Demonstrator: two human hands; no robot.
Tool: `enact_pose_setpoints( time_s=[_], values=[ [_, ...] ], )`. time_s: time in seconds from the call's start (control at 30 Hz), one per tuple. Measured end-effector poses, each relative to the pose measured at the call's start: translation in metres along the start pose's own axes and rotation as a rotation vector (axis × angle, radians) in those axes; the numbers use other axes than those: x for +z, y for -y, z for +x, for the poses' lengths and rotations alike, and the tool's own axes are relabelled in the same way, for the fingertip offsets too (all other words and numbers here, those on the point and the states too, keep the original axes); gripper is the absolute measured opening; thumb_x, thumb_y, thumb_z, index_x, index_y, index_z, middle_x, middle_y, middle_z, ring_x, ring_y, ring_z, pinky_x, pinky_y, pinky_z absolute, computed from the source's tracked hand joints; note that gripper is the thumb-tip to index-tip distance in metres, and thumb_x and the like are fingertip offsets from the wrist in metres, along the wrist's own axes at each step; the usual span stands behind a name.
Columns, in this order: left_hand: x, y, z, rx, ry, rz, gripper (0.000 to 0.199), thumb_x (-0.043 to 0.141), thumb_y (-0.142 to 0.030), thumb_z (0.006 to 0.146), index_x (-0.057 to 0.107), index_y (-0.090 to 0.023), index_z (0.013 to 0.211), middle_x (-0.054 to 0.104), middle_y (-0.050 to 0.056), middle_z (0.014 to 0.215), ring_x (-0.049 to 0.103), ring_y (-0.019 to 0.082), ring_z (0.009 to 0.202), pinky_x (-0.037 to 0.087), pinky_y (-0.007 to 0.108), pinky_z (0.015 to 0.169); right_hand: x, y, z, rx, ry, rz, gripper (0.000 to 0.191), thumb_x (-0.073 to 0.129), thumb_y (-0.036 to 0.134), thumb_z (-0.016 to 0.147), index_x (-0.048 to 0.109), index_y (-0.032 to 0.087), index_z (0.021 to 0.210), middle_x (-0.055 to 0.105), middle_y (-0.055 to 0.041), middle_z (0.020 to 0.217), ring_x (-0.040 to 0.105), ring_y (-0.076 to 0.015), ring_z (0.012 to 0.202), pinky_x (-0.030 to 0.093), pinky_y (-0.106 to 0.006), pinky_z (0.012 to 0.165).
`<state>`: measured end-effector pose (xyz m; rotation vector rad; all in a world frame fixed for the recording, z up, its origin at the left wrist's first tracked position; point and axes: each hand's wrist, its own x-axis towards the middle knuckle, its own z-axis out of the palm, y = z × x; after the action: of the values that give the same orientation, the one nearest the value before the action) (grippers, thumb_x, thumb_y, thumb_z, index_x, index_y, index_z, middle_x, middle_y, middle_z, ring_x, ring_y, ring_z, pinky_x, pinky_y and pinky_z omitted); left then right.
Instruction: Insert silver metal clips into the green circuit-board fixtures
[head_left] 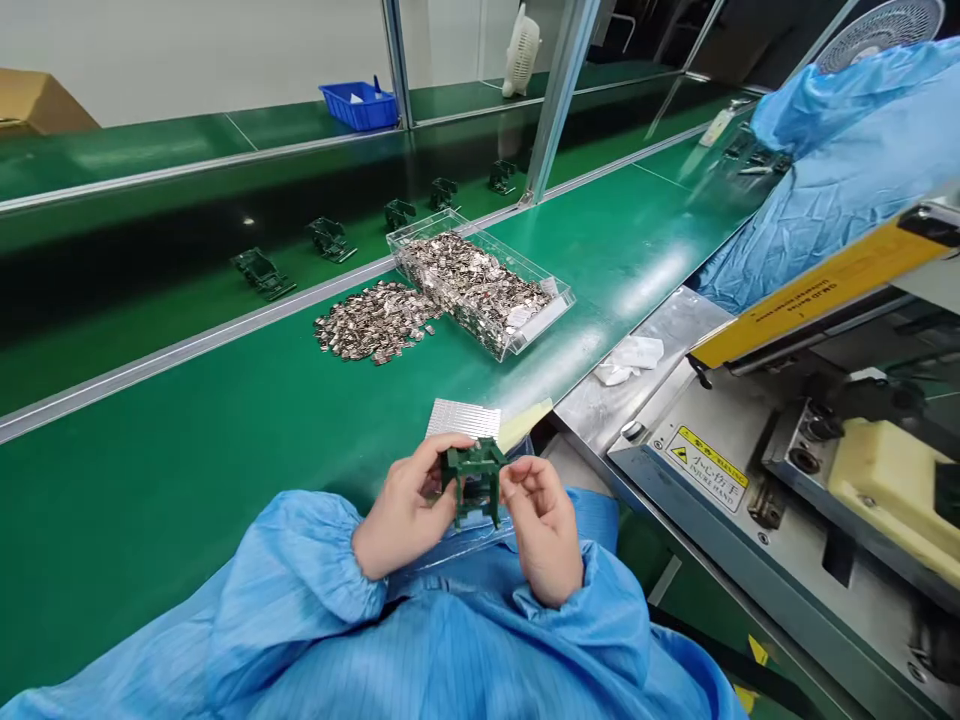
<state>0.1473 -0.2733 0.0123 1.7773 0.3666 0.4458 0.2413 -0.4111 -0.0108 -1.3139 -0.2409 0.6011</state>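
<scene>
Over my lap, a dark green plastic frame (pixel 475 458) with an open middle is gripped in my left hand (pixel 409 508), thumb in front and fingers behind. My right hand (pixel 546 528) is closed in a pinch at the frame's right edge; whatever lies between its fingertips is too small to make out. Just behind the frame is a silvery ribbed block (pixel 463 418), partly covered by it. A pale yellow sheet (pixel 527 424) lies beside that block. Farther back, small metal pieces form a loose heap (pixel 375 322), and more fill a clear plastic box (pixel 537 338).
Several similar green frames (pixel 259 273) stand on the dark belt (pixel 150 290) beyond a metal rail. To the right is a machine with a warning label (pixel 707 468); crumpled white paper (pixel 630 358) lies near it. A co-worker's blue sleeve (pixel 847 130) shows at upper right.
</scene>
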Motion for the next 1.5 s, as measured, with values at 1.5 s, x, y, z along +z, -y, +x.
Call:
enact_pose_setpoints(
  time_s=[1.5],
  values=[
    [0.002, 0.022, 0.061, 0.041, -0.098, -0.132, 0.038, 0.059, -0.021, 0.087, 0.052, -0.020, 0.124, 0.060, 0.001, 0.080, 0.058, 0.013, 0.069, 0.050, 0.022, 0.064, -0.039, 0.036, 0.029, -0.257, 0.163, -0.726, 0.016, 0.061, 0.028, 0.089, 0.074, 0.025, 0.098, 0.069, -0.0026, 0.073, 0.064, -0.0190, 0.063, 0.050, -0.032, 0.062]
  ],
)
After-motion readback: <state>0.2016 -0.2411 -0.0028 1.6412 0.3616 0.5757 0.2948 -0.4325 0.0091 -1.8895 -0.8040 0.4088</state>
